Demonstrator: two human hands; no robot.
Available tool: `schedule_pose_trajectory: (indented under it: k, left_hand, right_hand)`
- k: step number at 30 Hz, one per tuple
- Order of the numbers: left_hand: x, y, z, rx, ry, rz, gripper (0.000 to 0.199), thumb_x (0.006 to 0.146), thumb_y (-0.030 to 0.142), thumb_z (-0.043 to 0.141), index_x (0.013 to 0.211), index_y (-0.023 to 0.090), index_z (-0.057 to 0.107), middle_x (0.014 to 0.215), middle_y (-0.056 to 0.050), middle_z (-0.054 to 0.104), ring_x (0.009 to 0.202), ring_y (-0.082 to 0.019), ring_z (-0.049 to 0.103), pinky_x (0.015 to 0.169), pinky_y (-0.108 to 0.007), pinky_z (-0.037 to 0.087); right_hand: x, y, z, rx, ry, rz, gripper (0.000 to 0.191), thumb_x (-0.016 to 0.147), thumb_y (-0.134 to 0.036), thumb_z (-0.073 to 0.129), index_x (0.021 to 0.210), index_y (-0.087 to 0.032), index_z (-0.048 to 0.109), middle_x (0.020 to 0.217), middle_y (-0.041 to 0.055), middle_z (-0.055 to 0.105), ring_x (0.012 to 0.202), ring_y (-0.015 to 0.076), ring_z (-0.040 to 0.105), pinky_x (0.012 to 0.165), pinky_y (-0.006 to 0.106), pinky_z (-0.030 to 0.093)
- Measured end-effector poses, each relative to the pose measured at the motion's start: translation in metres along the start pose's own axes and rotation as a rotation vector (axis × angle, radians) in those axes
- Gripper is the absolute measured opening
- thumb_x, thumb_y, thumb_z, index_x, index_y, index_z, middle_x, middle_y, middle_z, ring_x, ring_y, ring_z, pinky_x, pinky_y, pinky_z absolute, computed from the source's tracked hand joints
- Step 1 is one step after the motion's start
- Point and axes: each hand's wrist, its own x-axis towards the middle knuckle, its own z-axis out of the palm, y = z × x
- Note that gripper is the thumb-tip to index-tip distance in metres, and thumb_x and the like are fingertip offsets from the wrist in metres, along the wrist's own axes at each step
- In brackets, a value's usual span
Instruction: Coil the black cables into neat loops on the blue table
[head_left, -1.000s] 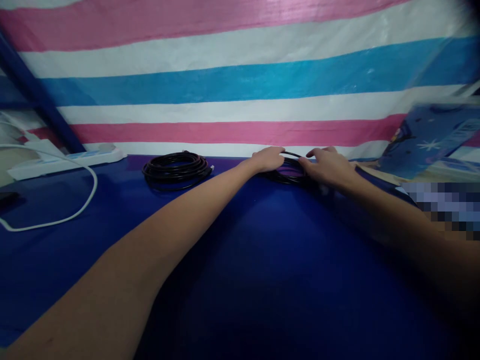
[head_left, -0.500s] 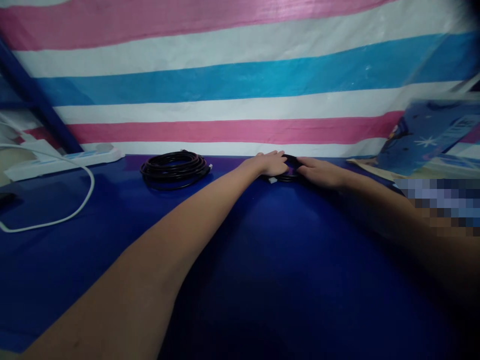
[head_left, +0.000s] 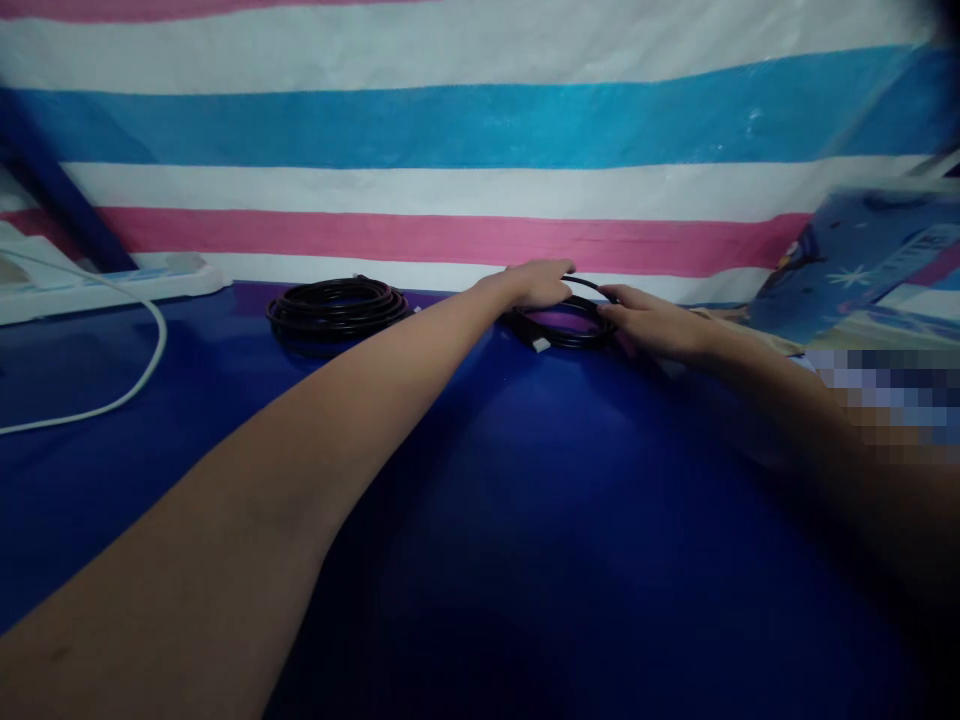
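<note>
At the back of the blue table lies a small coil of black cable [head_left: 574, 341] with a pale plug [head_left: 540, 344] at its front left. One strand of this cable is raised above the rest and runs between my two hands. My left hand [head_left: 537, 284] is over the coil's left back side, its fingers closed round the raised strand. From the right, my right hand [head_left: 651, 322] pinches the strand's other end between thumb and fingers. Left of my left forearm rests a second, thicker coil of black cable [head_left: 337, 312], touched by neither hand.
A white power strip [head_left: 176, 277] with a white cord [head_left: 154, 365] lies at the left. A blue printed package [head_left: 840, 265] stands at the back right. Striped sheeting [head_left: 420, 125] hangs behind the blue table [head_left: 510, 500].
A strand of the smaller coil has risen between my hands, where before they lay low on it. My left hand has lifted slightly. The whole view has shifted a little.
</note>
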Motion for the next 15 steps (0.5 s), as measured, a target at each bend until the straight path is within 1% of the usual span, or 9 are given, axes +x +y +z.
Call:
schedule_pose_trajectory:
  k: [1, 2, 4, 6, 8, 10, 12, 14, 15]
  left_hand:
    - [0.0, 0.0, -0.001, 0.0, 0.009, 0.001, 0.052, 0.086, 0.023, 0.04, 0.136, 0.01, 0.042, 0.139, -0.014, 0.049, 0.122, -0.024, 0.049, 0.099, -0.033, 0.039]
    - [-0.002, 0.0, -0.002, 0.001, 0.019, 0.002, 0.053, 0.087, 0.023, 0.039, 0.138, 0.01, 0.04, 0.142, -0.014, 0.046, 0.125, -0.023, 0.046, 0.102, -0.031, 0.037]
    - [-0.01, 0.004, -0.008, -0.001, 0.05, 0.003, 0.055, 0.088, 0.023, 0.037, 0.141, 0.01, 0.036, 0.148, -0.011, 0.039, 0.133, -0.02, 0.039, 0.106, -0.028, 0.031]
    - [-0.028, 0.01, -0.022, 0.007, 0.096, -0.013, 0.055, 0.088, 0.023, 0.036, 0.141, 0.011, 0.036, 0.15, -0.008, 0.037, 0.135, -0.019, 0.036, 0.108, -0.027, 0.028]
    - [-0.056, 0.016, -0.043, 0.053, 0.156, -0.052, 0.054, 0.086, 0.023, 0.036, 0.139, 0.015, 0.04, 0.147, -0.006, 0.041, 0.132, -0.019, 0.039, 0.106, -0.029, 0.029]
    - [-0.091, 0.017, -0.068, 0.146, 0.199, -0.094, 0.054, 0.084, 0.025, 0.039, 0.137, 0.02, 0.042, 0.144, -0.003, 0.045, 0.129, -0.023, 0.041, 0.103, -0.033, 0.03]
    - [-0.129, 0.01, -0.091, 0.174, 0.167, -0.158, 0.049, 0.084, 0.032, 0.041, 0.131, 0.024, 0.049, 0.136, -0.001, 0.053, 0.119, -0.024, 0.049, 0.096, -0.032, 0.034]
    - [-0.164, -0.008, -0.102, 0.202, 0.101, -0.269, 0.045, 0.082, 0.041, 0.045, 0.119, 0.02, 0.059, 0.126, -0.005, 0.06, 0.107, -0.023, 0.054, 0.087, -0.031, 0.037]
    - [-0.18, -0.019, -0.103, 0.23, 0.059, -0.333, 0.046, 0.081, 0.046, 0.046, 0.115, 0.017, 0.062, 0.121, -0.008, 0.062, 0.101, -0.023, 0.055, 0.083, -0.031, 0.038]
  right_hand:
    - [0.0, -0.001, -0.001, -0.008, 0.0, 0.022, 0.05, 0.088, -0.037, 0.041, 0.127, -0.009, 0.053, 0.085, 0.0164, 0.068, 0.078, 0.0319, 0.066, 0.07, 0.048, 0.053]
    - [0.0, -0.001, -0.002, -0.019, 0.009, 0.046, 0.051, 0.088, -0.036, 0.039, 0.13, -0.009, 0.051, 0.09, 0.0175, 0.068, 0.082, 0.0326, 0.066, 0.073, 0.049, 0.053]
    - [0.001, -0.002, -0.004, -0.062, 0.06, 0.051, 0.053, 0.089, -0.034, 0.036, 0.132, -0.007, 0.048, 0.111, 0.0209, 0.064, 0.1, 0.034, 0.063, 0.086, 0.05, 0.049]
    - [0.001, -0.002, -0.009, -0.139, 0.125, 0.006, 0.052, 0.089, -0.032, 0.033, 0.13, -0.005, 0.051, 0.128, 0.022, 0.056, 0.117, 0.0334, 0.055, 0.099, 0.049, 0.042]
    - [0.0, -0.004, -0.013, -0.217, 0.163, -0.052, 0.052, 0.089, -0.031, 0.031, 0.125, -0.003, 0.054, 0.13, 0.0236, 0.054, 0.123, 0.034, 0.05, 0.103, 0.049, 0.037]
    - [-0.004, -0.01, -0.018, -0.264, 0.202, -0.106, 0.05, 0.088, -0.03, 0.032, 0.119, -0.002, 0.058, 0.126, 0.0256, 0.056, 0.121, 0.0358, 0.05, 0.103, 0.052, 0.036]
    - [-0.009, -0.023, -0.02, -0.285, 0.235, -0.16, 0.048, 0.088, -0.03, 0.032, 0.114, -0.003, 0.061, 0.121, 0.0254, 0.059, 0.118, 0.0357, 0.052, 0.1, 0.052, 0.037]
    - [-0.017, -0.043, -0.017, -0.291, 0.231, -0.244, 0.047, 0.089, -0.031, 0.03, 0.108, -0.005, 0.063, 0.114, 0.0249, 0.061, 0.112, 0.035, 0.054, 0.097, 0.051, 0.04]
    - [-0.021, -0.055, -0.013, -0.29, 0.211, -0.295, 0.046, 0.09, -0.032, 0.029, 0.105, -0.006, 0.064, 0.111, 0.0242, 0.061, 0.11, 0.0344, 0.055, 0.096, 0.051, 0.041]
